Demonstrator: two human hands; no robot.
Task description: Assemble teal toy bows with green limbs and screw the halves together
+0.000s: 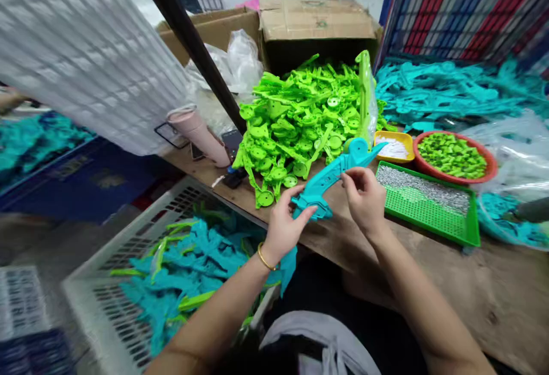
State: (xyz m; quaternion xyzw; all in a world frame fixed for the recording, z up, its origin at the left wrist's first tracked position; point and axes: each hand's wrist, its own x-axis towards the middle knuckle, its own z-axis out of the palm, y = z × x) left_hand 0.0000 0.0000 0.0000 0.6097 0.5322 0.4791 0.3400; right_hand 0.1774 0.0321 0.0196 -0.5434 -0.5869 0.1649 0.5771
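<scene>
My left hand (291, 222) grips the lower end of a long teal plastic part (326, 183), which slants up to the right over the table. Its far end has a round disc and a pointed tip. My right hand (365, 196) is beside the part's middle, with thumb and forefinger pinched together; whatever is between them is too small to make out. Behind the part rises a heap of bright green plastic parts (295, 118). Right of my right hand lies a green perforated tray (418, 209) holding many small metal pins (424, 187).
A yellow dish (412, 145) of white pieces and a red bowl (493, 170) of small green pieces stand behind the tray. A pink tumbler (201, 135) is on the left. Below, a white crate (92, 289) holds teal and green parts. Cardboard boxes (315, 18) stand behind.
</scene>
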